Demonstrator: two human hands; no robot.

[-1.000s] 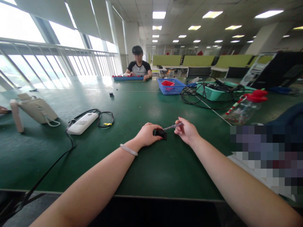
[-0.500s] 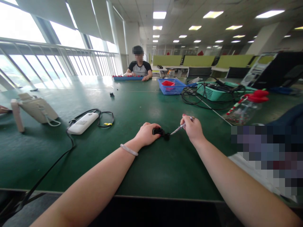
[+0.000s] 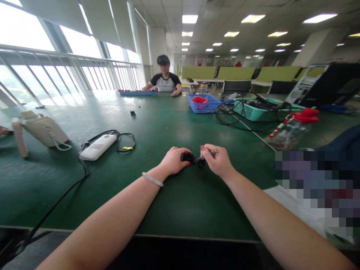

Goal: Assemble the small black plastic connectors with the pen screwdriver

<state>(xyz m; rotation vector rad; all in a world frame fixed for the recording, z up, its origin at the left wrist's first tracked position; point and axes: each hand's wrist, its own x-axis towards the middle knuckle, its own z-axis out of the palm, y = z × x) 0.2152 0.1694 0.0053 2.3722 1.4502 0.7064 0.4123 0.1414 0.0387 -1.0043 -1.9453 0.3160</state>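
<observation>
On the green table, my left hand (image 3: 174,161) is closed around a small black part (image 3: 186,157), holding it down near the tabletop. Right beside it lies another dark piece (image 3: 201,162); whether the two are joined I cannot tell. My right hand (image 3: 218,159) grips a slim, pointed silver tool (image 3: 214,152) like a pen, its rear end showing above the fingers. The tool's shaft slants down to the left, its tip at the gap between the black pieces. Exactly what kind of tool it is stays unclear.
To the left are a white power bank (image 3: 99,147) with a black cable and a beige device (image 3: 45,129). Blue basket (image 3: 204,107), green basket (image 3: 250,112) with cables and red-lidded bottle (image 3: 295,129) stand right. A co-worker (image 3: 165,80) sits opposite behind a blue tray (image 3: 137,93).
My right hand has moved left and slightly down, bringing the tool to the black pieces. My left hand stays put. Across the table, the co-worker's blue tray has shifted left.
</observation>
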